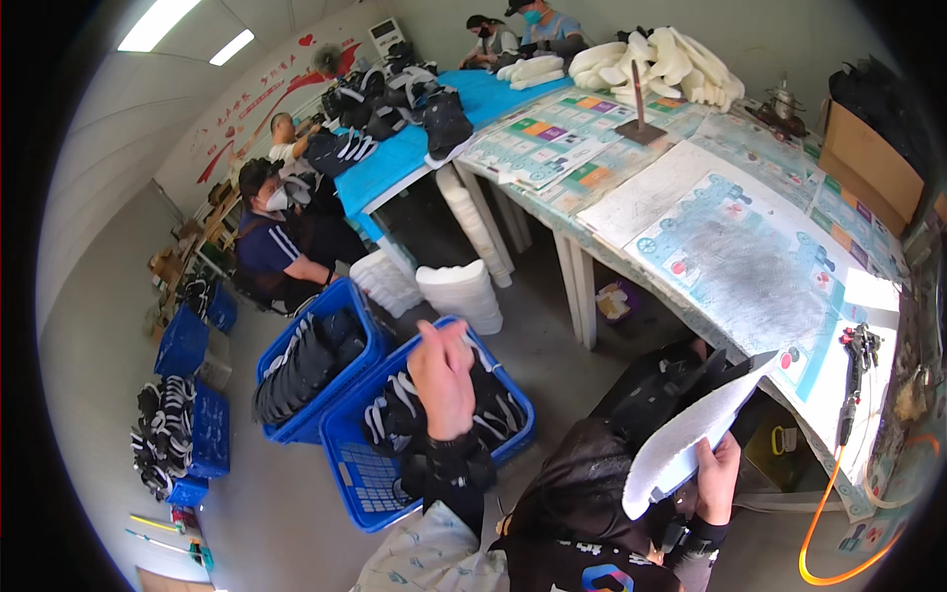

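Observation:
My left hand (444, 383) is raised over a blue basket (352, 479) of black-and-white shoe uppers (498, 407). Its fingers are partly bent and a little apart, with nothing visible in them. On the right, my right hand (718, 479) grips a long white insole (681, 444), its thumb on the near face. The insole is tilted, one end up towards the table edge and the other down over my lap. Dark material shows behind its upper end; whether it is joined to the insole I cannot tell.
A second blue basket (286, 426) of dark uppers adjoins the first, with white stacked pieces (461, 296) behind. The worktable (631, 212) at right bears a spray gun (856, 365) with an orange hose (811, 523) and white foot forms (661, 64). Co-workers sit beyond the blue-topped table (493, 97).

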A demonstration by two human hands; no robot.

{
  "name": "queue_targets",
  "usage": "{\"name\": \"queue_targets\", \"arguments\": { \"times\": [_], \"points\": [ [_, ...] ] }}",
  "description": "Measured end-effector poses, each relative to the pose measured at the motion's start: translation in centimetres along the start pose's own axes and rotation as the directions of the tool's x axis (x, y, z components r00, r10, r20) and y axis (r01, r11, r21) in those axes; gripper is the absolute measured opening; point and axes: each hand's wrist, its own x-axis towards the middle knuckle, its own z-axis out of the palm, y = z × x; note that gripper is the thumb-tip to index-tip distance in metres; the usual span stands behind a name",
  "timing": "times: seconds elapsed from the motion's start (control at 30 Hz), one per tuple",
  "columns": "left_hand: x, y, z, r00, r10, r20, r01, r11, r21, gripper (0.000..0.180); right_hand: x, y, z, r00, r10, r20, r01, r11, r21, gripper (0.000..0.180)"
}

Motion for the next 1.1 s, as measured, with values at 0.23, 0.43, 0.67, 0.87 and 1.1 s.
{"name": "queue_targets", "arguments": {
  "times": [0.23,0.43,0.67,0.87,1.1],
  "points": [
    [3.3,-1.6,2.3,0.670,-0.146,0.728,0.586,0.707,-0.397,0.088,-0.3,0.2,0.3,0.999,0.023,-0.028,-0.021,0.998,0.064,0.024],
    [-3.4,-9.8,1.0,0.489,-0.498,0.716,0.726,0.687,-0.018,0.090,-1.5,0.0,-0.2,0.998,0.019,-0.058,-0.016,0.998,0.053,0.022],
    [-9.3,-13.5,4.6,0.257,-0.819,0.513,0.597,0.552,0.582,0.059,-0.3,1.6,-0.2,0.998,-0.017,-0.057,0.018,1.000,0.013,0.023],
    [-9.4,-11.5,6.7,0.240,-0.849,0.471,0.708,0.485,0.513,0.053,0.1,2.2,-0.3,1.000,0.009,-0.027,-0.007,0.998,0.069,0.012],
    [-10.4,-14.3,5.6,0.275,-0.822,0.499,0.696,0.528,0.487,0.052,-0.3,2.2,-0.5,0.996,0.046,-0.071,-0.040,0.996,0.081,0.008]
  ]
}}
